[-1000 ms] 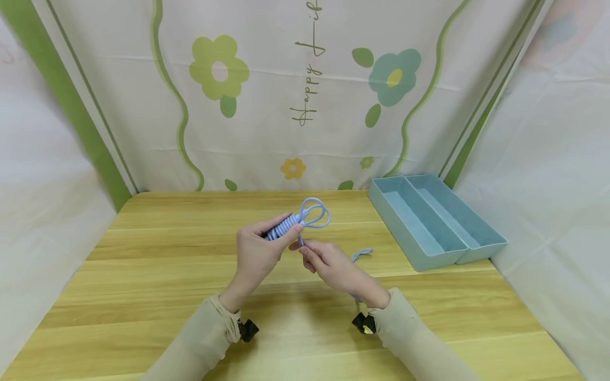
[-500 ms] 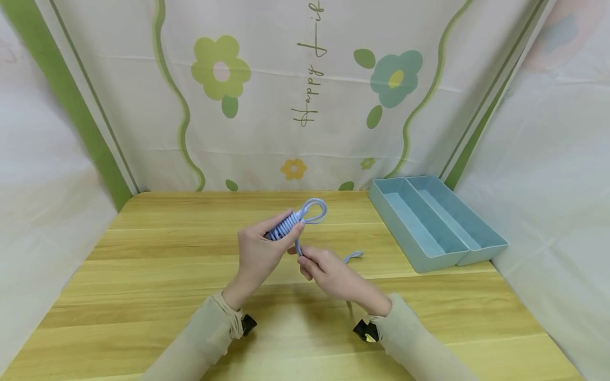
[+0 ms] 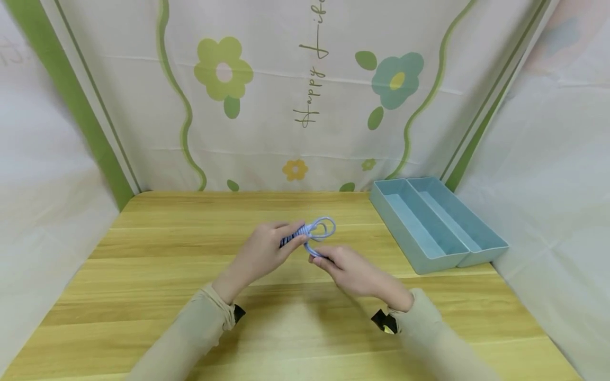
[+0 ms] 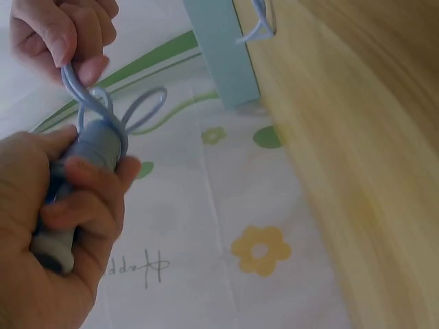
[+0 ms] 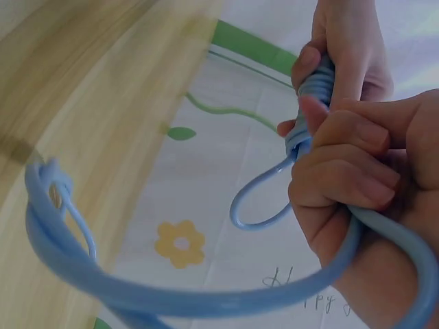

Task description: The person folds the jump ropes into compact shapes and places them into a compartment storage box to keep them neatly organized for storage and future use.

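Observation:
A pale blue jump rope (image 3: pixel 299 233) is wound in tight coils, and small loops (image 3: pixel 326 227) stick out of its far end. My left hand (image 3: pixel 264 248) grips the coiled bundle, thumb and fingers wrapped around it. Below the coils, a pale handle with a dark end (image 4: pixel 56 248) shows in the left wrist view. Just to the right, my right hand (image 3: pixel 350 271) pinches the strands that leave the bundle. Loose cord (image 5: pixel 206 301) sweeps out of the right fist in a wide curve in the right wrist view. The palm side of the right hand is hidden in the head view.
Two light blue trays (image 3: pixel 419 267) stand side by side at the back right of the wooden table (image 3: pixel 143 296). A white curtain with printed flowers (image 3: pixel 267 132) hangs behind the table, and pale cloth closes both sides.
Both hands have shifted rightward, the bundle tilting flatter and a little nearer. My right hand has drawn the strands out to the right. The trailing cord beside my right wrist has dropped from sight.

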{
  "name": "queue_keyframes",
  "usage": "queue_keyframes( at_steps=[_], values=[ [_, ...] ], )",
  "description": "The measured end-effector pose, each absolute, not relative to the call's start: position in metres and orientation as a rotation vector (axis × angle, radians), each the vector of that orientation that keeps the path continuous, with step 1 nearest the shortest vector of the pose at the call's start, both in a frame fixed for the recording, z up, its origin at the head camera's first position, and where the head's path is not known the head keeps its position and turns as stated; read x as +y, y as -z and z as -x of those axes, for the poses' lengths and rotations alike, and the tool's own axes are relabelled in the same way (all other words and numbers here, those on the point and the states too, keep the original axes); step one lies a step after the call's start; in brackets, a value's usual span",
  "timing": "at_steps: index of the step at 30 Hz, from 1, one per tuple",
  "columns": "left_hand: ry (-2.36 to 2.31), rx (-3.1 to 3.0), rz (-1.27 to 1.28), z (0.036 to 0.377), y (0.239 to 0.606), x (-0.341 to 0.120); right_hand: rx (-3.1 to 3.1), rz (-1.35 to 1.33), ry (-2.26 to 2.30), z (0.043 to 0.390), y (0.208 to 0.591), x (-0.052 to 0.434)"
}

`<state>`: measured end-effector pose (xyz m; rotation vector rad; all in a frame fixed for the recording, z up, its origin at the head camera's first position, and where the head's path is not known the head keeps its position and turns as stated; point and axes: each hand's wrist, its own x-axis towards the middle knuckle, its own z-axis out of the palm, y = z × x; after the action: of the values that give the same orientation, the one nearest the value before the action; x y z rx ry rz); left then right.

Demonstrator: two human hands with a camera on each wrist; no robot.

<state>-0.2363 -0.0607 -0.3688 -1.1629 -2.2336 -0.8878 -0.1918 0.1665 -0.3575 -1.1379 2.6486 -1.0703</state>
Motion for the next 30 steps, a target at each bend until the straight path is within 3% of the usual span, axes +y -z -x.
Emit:
queue_keyframes(
  at_steps=[6, 17, 30],
  values=[
    [0.992, -2.293, 1.324, 0.24, 0.363, -0.066, 2.617, 1.134, 1.097, 0.193, 0.349, 0.176],
    [0.58, -2.253, 1.145, 0.235, 0.366, -0.042, 2.774, 1.202, 0.721, 0.197, 0.345, 0.164],
    [0.549, -2.241, 1.231, 0.241, 0.375, -0.043, 2.917, 1.452, 0.302, 0.201, 0.337, 0.166]
  ],
)
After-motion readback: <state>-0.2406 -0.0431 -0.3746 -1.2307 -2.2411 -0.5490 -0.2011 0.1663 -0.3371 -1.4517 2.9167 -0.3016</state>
